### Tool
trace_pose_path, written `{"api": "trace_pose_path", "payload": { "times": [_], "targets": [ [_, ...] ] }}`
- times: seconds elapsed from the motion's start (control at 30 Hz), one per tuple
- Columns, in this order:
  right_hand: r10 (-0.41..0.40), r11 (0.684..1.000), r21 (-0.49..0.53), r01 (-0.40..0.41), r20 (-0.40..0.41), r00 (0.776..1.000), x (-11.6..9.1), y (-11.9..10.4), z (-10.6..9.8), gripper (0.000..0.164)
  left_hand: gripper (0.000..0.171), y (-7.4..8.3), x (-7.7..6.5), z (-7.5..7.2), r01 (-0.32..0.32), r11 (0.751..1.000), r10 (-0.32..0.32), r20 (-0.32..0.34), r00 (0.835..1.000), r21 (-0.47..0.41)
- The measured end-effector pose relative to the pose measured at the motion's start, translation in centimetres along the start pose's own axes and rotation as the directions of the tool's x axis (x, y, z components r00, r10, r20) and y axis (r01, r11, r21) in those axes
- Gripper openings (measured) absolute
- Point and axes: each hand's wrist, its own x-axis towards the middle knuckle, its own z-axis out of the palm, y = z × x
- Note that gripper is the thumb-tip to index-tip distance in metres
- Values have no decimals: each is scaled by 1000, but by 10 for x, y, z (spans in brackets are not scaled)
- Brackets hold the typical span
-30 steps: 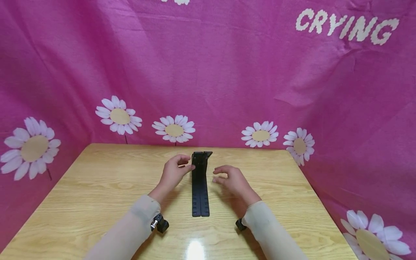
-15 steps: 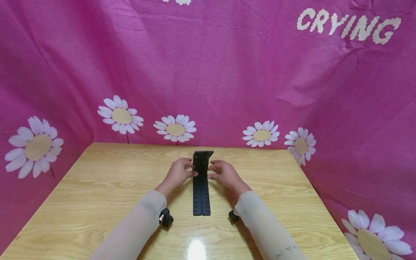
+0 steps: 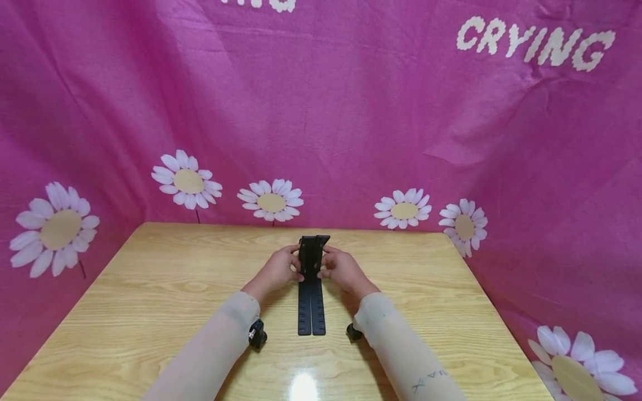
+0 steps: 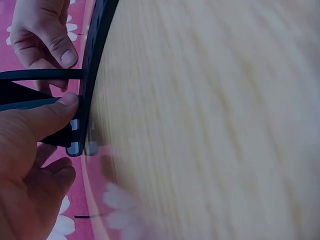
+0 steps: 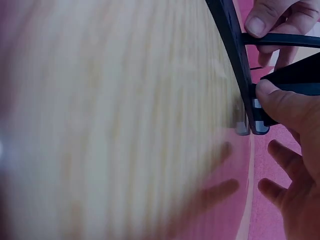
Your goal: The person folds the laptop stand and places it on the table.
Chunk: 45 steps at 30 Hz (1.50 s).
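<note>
In the head view a black folding stand [image 3: 311,312] stands mid-table. Two narrow, notched strips lie side by side toward me, and an upright part rises at their far end. My left hand [image 3: 278,269] grips the upright's left side, thumb in front, the other fingertips partly hidden. On the opposite side my right hand [image 3: 346,270] grips it likewise. The left wrist view shows my left thumb [image 4: 65,102] pressed on a black bar of the stand [image 4: 40,75]. In the right wrist view, my right thumb [image 5: 267,89] presses near the joint; two other fingers extend below it.
The wooden table [image 3: 175,289] reaches back to a pink cloth [image 3: 341,111] printed with daisies, which also hangs at both sides. A black wrist camera [image 3: 258,335] sits on my left forearm, another one [image 3: 354,333] on my right.
My right hand has moved left onto the stand. My left hand has shifted slightly down along the upright, its thumb now lower. The stand stays in about the same place.
</note>
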Motion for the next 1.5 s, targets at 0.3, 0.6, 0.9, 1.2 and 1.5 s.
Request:
{"api": "trace_pose_path", "payload": {
  "times": [0.3,0.6,0.9,1.2,1.5],
  "targets": [
    [-63,989,-135,57,-42,997,-1,-2,-1,16,19,6,-2,1,-6,997,4,31,1000,72],
    [-46,991,-125,41,-30,999,-4,-4,0,7,14,7,-6,2,39,998,-40,6,999,52],
    [-63,979,-200,37,-124,990,-5,-5,3,8,7,7,-1,6,21,998,-17,-74,997,53],
    [-45,980,-198,19,-131,990,-4,-5,0,10,6,2,4,6,41,999,-41,-142,989,-1],
    [157,987,-13,-162,-187,970,-6,-9,-4,11,16,6,1,4,137,978,-168,-208,964,-156]
  ]
}}
